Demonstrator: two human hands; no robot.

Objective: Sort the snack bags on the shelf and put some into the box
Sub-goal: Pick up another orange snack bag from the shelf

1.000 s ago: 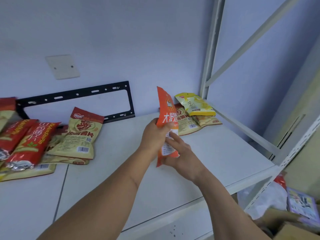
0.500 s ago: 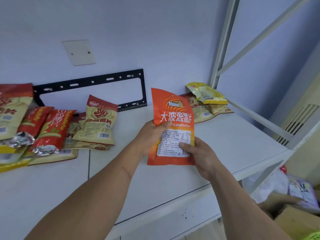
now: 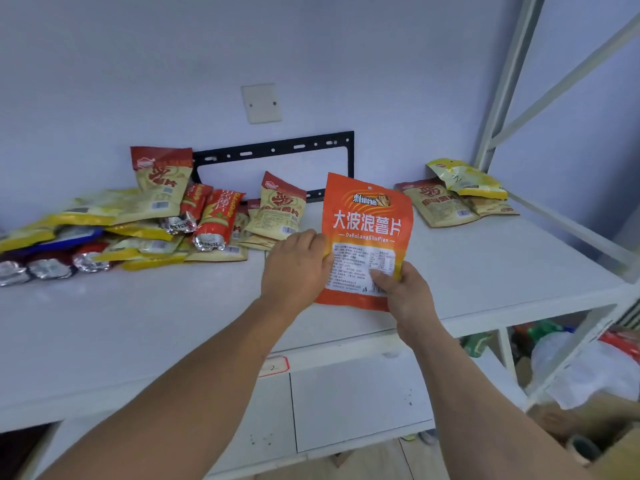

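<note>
An orange snack bag (image 3: 367,223) with white lettering is held upright above the white shelf (image 3: 485,265), its back label facing me. My left hand (image 3: 298,268) grips its left edge and my right hand (image 3: 403,292) pinches its lower right part, thumb on the label. A heap of red, yellow and beige snack bags (image 3: 145,226) lies at the shelf's back left. A small stack of beige and yellow bags (image 3: 453,195) sits at the back right. A corner of a cardboard box (image 3: 616,452) shows at the bottom right, below the shelf.
A black metal bracket (image 3: 277,148) is fixed to the wall behind the shelf. White shelf uprights and a diagonal brace (image 3: 498,98) stand at the right. White plastic bags and other goods (image 3: 581,362) lie on the lower level at right.
The orange bag has turned from edge-on to flat, facing me. The view has swung left, so the left heap of bags shows more fully. Both hands keep hold of the bag.
</note>
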